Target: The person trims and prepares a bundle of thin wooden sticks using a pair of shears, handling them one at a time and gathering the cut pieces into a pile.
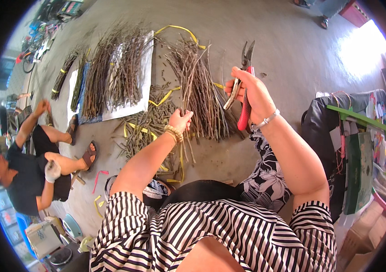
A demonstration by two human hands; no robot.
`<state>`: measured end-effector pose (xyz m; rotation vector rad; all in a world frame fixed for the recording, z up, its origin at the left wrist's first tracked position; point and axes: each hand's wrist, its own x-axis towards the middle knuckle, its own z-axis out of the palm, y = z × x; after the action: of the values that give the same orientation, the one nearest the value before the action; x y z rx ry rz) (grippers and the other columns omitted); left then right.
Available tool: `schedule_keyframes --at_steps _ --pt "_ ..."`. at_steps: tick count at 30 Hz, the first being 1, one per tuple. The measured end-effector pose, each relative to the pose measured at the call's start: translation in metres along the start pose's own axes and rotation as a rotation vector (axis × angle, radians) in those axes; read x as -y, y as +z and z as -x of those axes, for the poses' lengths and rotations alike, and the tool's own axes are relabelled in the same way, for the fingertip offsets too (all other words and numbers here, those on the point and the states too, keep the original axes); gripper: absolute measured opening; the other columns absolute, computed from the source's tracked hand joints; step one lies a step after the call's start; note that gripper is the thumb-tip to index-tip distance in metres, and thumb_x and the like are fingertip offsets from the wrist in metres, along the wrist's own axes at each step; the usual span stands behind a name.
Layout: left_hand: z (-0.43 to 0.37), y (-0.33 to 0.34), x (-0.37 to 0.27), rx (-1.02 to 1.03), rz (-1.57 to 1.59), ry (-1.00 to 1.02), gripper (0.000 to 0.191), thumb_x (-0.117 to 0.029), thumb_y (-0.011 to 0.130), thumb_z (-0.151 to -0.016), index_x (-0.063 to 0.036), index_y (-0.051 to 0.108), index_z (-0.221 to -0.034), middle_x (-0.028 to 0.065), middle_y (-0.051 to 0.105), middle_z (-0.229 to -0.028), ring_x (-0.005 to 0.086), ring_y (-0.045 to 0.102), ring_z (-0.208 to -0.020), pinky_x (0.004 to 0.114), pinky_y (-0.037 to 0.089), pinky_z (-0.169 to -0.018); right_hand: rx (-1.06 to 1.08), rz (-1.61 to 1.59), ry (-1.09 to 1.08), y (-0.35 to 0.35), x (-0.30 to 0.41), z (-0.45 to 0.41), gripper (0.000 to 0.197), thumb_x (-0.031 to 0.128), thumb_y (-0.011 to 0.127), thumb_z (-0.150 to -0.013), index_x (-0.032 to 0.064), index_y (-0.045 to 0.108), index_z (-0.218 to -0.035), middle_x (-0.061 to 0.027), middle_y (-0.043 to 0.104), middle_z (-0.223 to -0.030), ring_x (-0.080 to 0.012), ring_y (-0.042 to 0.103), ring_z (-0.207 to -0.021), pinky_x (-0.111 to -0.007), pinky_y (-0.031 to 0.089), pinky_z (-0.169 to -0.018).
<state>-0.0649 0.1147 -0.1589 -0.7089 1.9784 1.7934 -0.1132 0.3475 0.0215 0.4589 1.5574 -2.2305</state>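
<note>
My left hand (180,121) grips a few long thin twigs (187,83), whose tops spread upward and whose cut ends hang below the fist. In my right hand (257,93) is a pair of pruning shears (245,107) with red on one handle and a worn, pale other handle. The blades (248,54) point away from me, parted, with nothing between them. Right of the left hand, a large loose pile of long twigs (201,98) lies on the floor. Short cut twig pieces (145,136) are heaped beside and below that hand.
Long twigs (124,78) lie on a white sheet (148,76); a tied bundle (63,76) lies farther left. Yellow straps (164,97) cross the floor. At left sits another person (26,176) with one gloved hand. A black bag-like item (319,115) and boxes stand at right.
</note>
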Motion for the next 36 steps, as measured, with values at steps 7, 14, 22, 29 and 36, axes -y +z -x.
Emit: schedule_keyframes --at_steps 7,14,22,29,36 --pt "0.105 -0.051 -0.111 -0.151 0.363 0.640 0.014 -0.015 0.058 -0.087 -0.0053 0.050 -0.091 -0.0004 0.049 -0.061 0.0095 0.045 -0.050 0.024 0.040 -0.050 0.046 -0.063 0.119 0.023 -0.033 0.000 0.029 0.028 0.061 -0.081 0.0051 0.050 -0.094 -0.0059 0.057 -0.071 -0.0150 0.056 -0.064 -0.027 0.045 -0.060" --pt "0.135 -0.099 -0.110 0.036 0.723 0.850 0.021 -0.023 0.051 -0.092 -0.0096 0.046 -0.077 -0.0025 0.039 -0.063 0.0111 0.038 -0.059 0.030 0.037 -0.062 0.103 0.345 0.317 0.055 -0.128 -0.013 0.046 0.043 0.063 -0.079 0.0037 0.049 -0.099 -0.0054 0.053 -0.066 -0.0141 0.050 -0.056 -0.027 0.040 -0.056" --pt "0.139 -0.098 -0.100 -0.023 0.832 0.845 0.015 -0.019 0.051 -0.092 -0.0078 0.049 -0.082 -0.0002 0.043 -0.068 0.0119 0.040 -0.061 0.031 0.041 -0.067 0.334 -0.040 0.454 0.103 -0.136 -0.018 0.039 0.044 0.051 -0.088 0.0052 0.051 -0.092 -0.0114 0.061 -0.082 -0.0230 0.060 -0.071 -0.036 0.050 -0.067" --pt "0.147 -0.110 -0.099 -0.006 0.746 0.645 0.015 -0.018 0.052 -0.091 -0.0040 0.058 -0.092 0.0059 0.060 -0.084 0.0158 0.056 -0.078 0.031 0.045 -0.079 0.294 -0.132 0.389 0.132 -0.115 -0.018 0.032 0.035 0.058 -0.085 0.0047 0.051 -0.093 -0.0100 0.058 -0.085 -0.0239 0.058 -0.080 -0.039 0.048 -0.074" --pt "0.144 -0.135 -0.094 -0.316 0.300 0.638 0.026 -0.028 0.050 -0.092 -0.0051 0.061 -0.091 0.0032 0.061 -0.087 0.0097 0.058 -0.071 0.023 0.048 -0.060 -0.120 -0.176 0.186 0.107 -0.117 -0.042 0.044 0.041 0.063 -0.080 0.0060 0.049 -0.101 -0.0073 0.054 -0.074 -0.0177 0.053 -0.064 -0.033 0.044 -0.059"
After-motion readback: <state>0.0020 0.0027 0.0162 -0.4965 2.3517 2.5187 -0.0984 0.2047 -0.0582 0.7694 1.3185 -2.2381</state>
